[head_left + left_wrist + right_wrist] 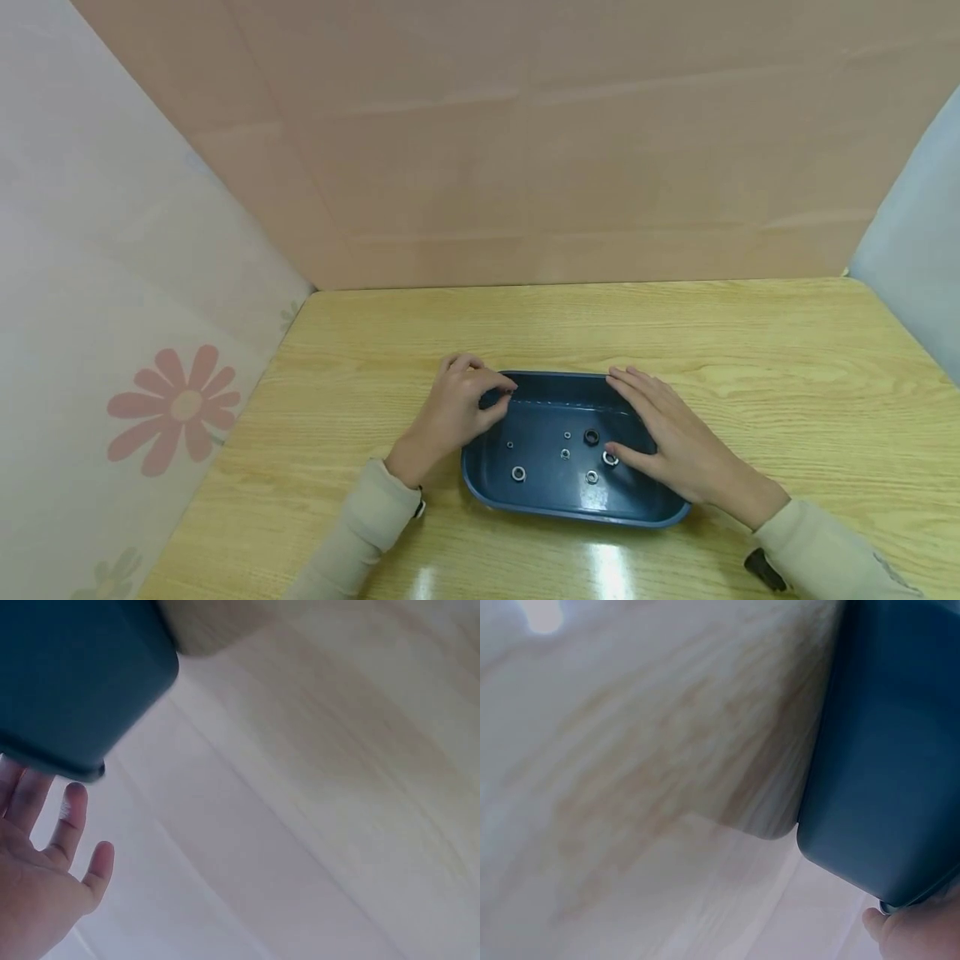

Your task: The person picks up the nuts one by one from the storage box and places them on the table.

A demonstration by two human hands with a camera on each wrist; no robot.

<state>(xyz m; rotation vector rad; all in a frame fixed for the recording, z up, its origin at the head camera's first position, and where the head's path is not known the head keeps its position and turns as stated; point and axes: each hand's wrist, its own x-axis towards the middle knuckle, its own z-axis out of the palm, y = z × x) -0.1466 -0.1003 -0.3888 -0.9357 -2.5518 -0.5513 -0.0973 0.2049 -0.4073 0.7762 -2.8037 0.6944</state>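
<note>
A dark blue tray (pixel 547 508) holds several metal nuts of different sizes. My left hand (pixel 453 408) is over its far left corner, thumb and forefinger pinching a small dark piece (pixel 510 392) mostly hidden by the fingertips. Across the right end of the tray lies my right hand (pixel 675 442), fingers extended over the rim. Its thumb tip meets a large silver nut (pixel 611 459). A black nut (pixel 592 437) lies just left of that one. Another large silver nut (pixel 518 474) sits at the near left, with a tiny nut (pixel 510 445) behind it.
Smaller nuts (pixel 566 454) lie mid-tray, and a medium nut (pixel 592 477) is near the front. The tray stands on a wood-grain table (pixel 360 367). A brown covered wall (pixel 525 167) rises behind the table, with a flowered panel (pixel 90 292) at left.
</note>
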